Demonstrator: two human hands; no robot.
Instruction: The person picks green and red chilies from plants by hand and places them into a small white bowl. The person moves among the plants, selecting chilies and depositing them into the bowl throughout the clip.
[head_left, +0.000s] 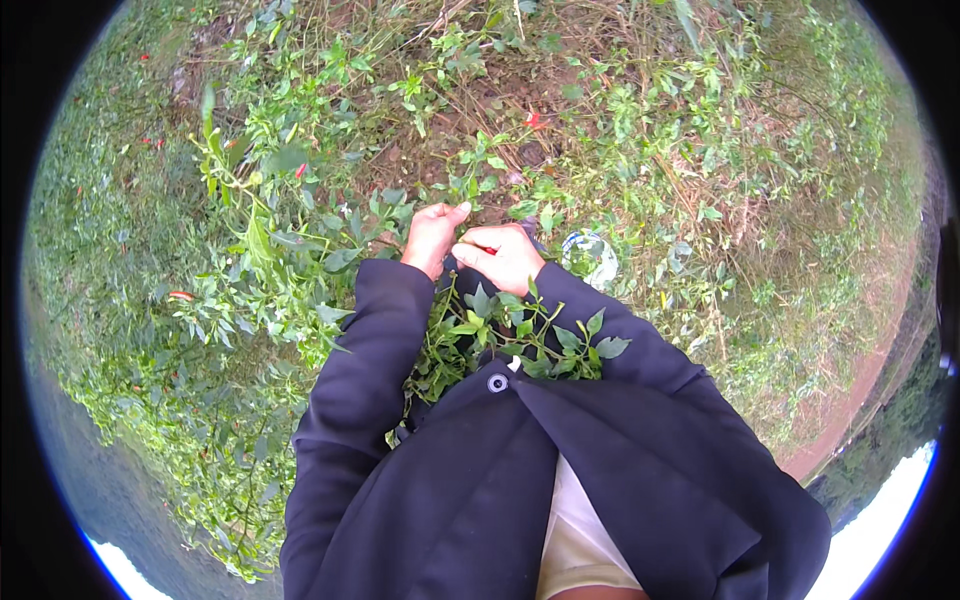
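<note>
In the middle of the view my two hands are close together above leafy chili plants. My right hand [503, 260] is closed, with a small red chili pepper [489, 250] showing between its thumb and curled fingers. My left hand [432, 238] is pinched, thumb against the fingers, beside some leaves; whatever it grips is too small to make out. Green chili foliage [480, 325] fills the space between my forearms and presses up against my dark jacket.
A round white container or bag with blue and green marks [590, 258] is by my right forearm. Red peppers hang at the left [181, 295] and upper left [301, 171]; a red spot [532, 120] shows ahead. Dry stalks [690, 185] and brown soil [440, 125] lie among the plants.
</note>
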